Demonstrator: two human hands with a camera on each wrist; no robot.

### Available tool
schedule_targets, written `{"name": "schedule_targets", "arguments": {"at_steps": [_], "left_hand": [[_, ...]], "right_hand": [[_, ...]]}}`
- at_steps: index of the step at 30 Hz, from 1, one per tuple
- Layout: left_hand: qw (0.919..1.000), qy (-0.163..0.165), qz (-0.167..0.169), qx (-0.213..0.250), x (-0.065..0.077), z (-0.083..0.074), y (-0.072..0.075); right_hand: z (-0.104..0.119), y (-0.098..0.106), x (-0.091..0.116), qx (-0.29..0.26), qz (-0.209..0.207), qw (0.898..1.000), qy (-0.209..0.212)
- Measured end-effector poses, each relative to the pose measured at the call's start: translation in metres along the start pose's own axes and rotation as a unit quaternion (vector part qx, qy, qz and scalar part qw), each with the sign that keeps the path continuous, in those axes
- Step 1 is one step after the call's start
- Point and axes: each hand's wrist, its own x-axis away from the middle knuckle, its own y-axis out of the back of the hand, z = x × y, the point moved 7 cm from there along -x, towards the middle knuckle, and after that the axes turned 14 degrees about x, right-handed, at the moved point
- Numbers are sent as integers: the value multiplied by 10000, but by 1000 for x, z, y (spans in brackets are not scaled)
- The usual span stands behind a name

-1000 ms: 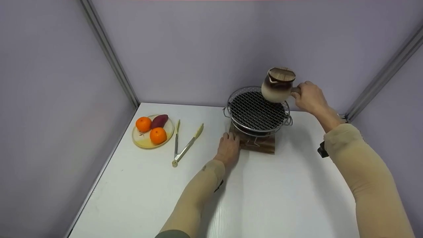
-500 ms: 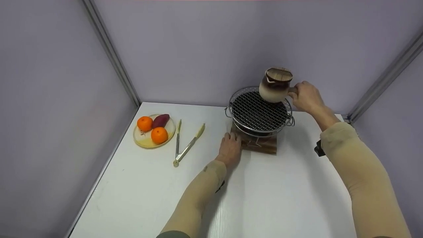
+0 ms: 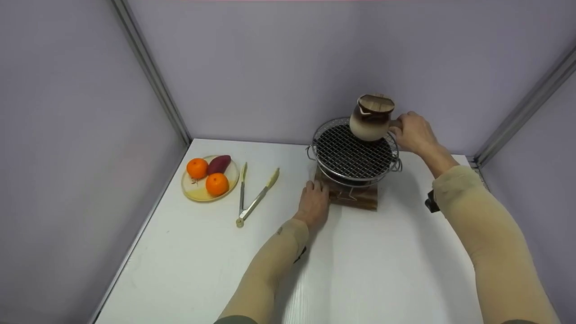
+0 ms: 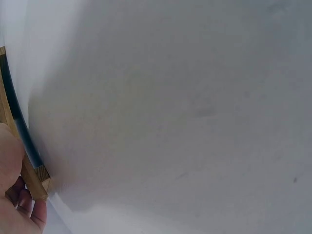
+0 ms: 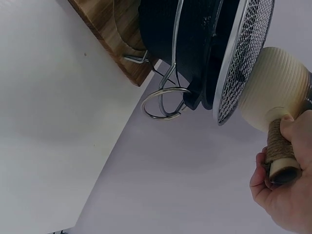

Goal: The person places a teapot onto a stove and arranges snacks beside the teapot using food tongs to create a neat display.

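My right hand [image 3: 415,132] grips the twine-wrapped side handle [image 5: 279,144] of a teapot [image 3: 370,126]. The pot is cream below and dark brown above, with a wooden lid [image 3: 377,103]. Its base is right at the wire mesh [image 3: 342,153] of a round tabletop grill, over the back right part. Under the grill's dark bowl [image 5: 163,29] lies a wooden board [image 3: 360,201]. My left hand [image 3: 312,204] holds the left front edge of that board; in the left wrist view, thumb and fingers pinch its wooden edge [image 4: 33,183].
Left on the white table [image 3: 202,261], a plate [image 3: 198,194] bears two oranges [image 3: 217,184] and a purple sweet potato [image 3: 219,165]. Spread tongs [image 3: 252,207] lie between plate and grill. Wire loops [image 3: 396,165] jut from the grill's sides. Grey walls [image 3: 270,67] stand behind and at both sides.
My right hand has brought the teapot a little left and slightly down over the mesh. The left hand stays at the board.
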Motion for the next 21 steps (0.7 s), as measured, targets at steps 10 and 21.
{"name": "schedule_targets", "arguments": {"at_steps": [10,21], "left_hand": [[9999,14,38,113,1,-2,0],[9999,49,26,116,-1,1,-3]], "right_hand": [[-1,-6,4,41,55,10000,1],[-4,-13,4,-6,194,9998,-71]]}}
